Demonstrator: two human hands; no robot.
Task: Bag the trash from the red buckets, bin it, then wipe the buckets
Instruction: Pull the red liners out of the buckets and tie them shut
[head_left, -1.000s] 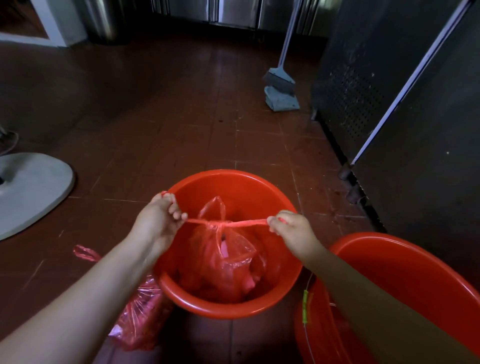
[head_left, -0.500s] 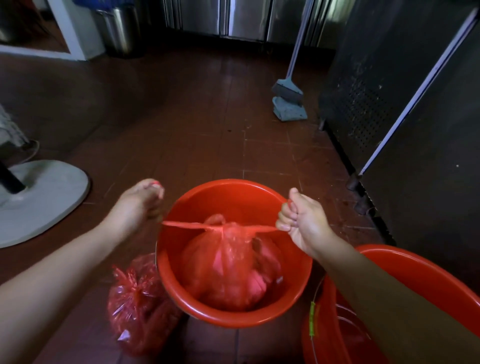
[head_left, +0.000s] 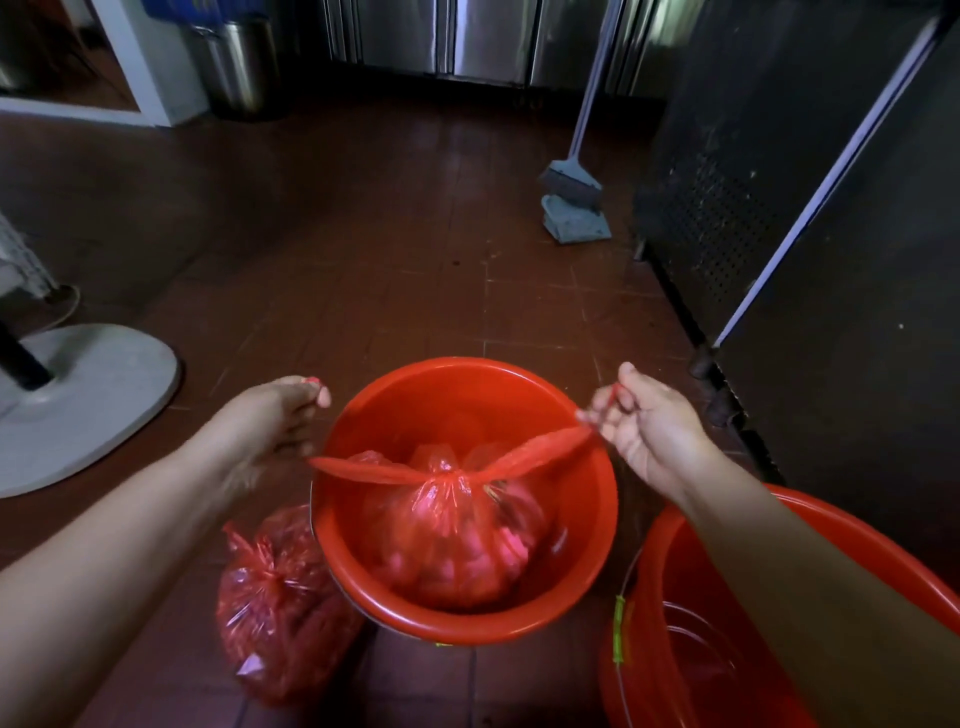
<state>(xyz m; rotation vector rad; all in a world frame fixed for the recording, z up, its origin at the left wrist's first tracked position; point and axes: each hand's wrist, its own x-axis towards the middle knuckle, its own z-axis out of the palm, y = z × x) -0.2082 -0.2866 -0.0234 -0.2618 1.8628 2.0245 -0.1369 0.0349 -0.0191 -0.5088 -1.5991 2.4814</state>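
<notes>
A red bucket (head_left: 597, 499) stands on the tiled floor in front of me. Inside it sits a full red plastic trash bag (head_left: 457, 535), knotted at the top. Two stretched bag handles run out sideways from the knot. My left hand (head_left: 270, 426) pinches the left handle just outside the bucket's left rim. My right hand (head_left: 644, 421) pinches the right handle above the right rim. A second red bucket (head_left: 654, 613) sits at the lower right, partly behind my right forearm. Another tied red trash bag (head_left: 280, 597) lies on the floor left of the first bucket.
A grey fan base (head_left: 88, 400) lies on the floor at left. A broom with a dustpan (head_left: 571, 202) leans at the back. Dark metal cabinets (head_left: 831, 260) line the right side, and a steel bin (head_left: 239, 62) stands at the far back left.
Both hands have pulled farther apart, drawing the bag handles tight and cinching the knot down onto the bag. The camera view has tilted up slightly.
</notes>
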